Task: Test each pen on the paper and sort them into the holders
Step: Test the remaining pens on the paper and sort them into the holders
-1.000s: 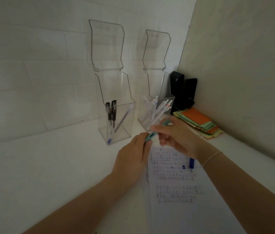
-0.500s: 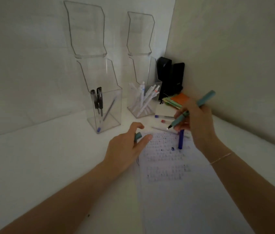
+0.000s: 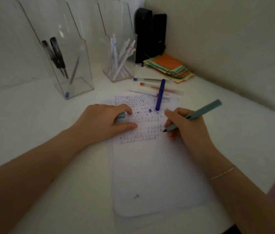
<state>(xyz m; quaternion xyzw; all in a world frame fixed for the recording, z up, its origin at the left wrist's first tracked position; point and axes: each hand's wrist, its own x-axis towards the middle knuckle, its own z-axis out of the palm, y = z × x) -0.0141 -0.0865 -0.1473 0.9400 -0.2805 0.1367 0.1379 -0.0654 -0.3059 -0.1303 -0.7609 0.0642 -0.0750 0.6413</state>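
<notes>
A teal pen point(image 3: 199, 115) is gripped in the right hand point(image 3: 185, 127), fingers curled round its lower barrel in a writing hold, so that the dark tip can be set to the paper point(image 3: 150, 166). Its long axis is slanted: the tip points down and toward the left hand, at the right end of the rows of test marks, while the blunt end is raised away from the paper's right edge. The teal cap point(image 3: 121, 115) is pinched in the left hand point(image 3: 104, 122), whose thumb is laid flat on the paper's left edge, apparently to steady it. Beyond the paper's far edge stand two clear holders point(image 3: 76, 68), each already holding pens.
</notes>
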